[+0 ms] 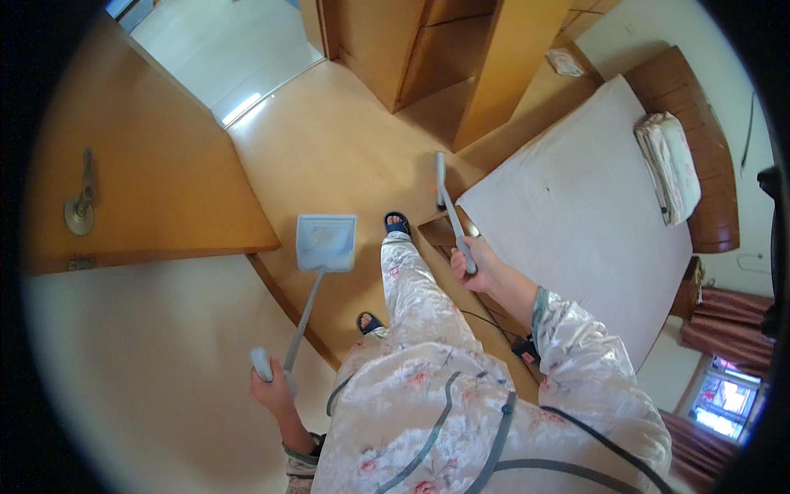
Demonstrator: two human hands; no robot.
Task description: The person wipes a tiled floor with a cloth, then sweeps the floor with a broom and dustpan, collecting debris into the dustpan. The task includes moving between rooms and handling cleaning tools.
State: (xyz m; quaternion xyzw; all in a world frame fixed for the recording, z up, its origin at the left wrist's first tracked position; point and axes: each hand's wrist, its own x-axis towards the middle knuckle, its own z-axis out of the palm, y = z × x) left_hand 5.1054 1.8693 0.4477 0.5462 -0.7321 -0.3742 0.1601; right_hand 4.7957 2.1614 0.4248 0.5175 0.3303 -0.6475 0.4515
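Observation:
My left hand (271, 389) is closed around the top of a dustpan's long grey handle. A pale rounded piece (261, 364) sticks out of this grip; whether it belongs to the handle, I cannot tell. The light blue-grey dustpan (326, 242) is over the wooden floor to the left of my front foot, with a greyish patch inside its pan. My right hand (475, 264) grips the grey handle of a broom (452, 213). Its narrow head (440, 178) is close to the floor by the bed's corner, and the bristles are barely visible.
An open wooden door (154, 179) stands at left, beside a doorway onto pale tiles (247, 49). A wooden cabinet (487, 80) rises ahead. On the right is a bed (580, 210) with folded bedding (669, 167). A cable (484, 318) runs to a black box (524, 352) beside the bed.

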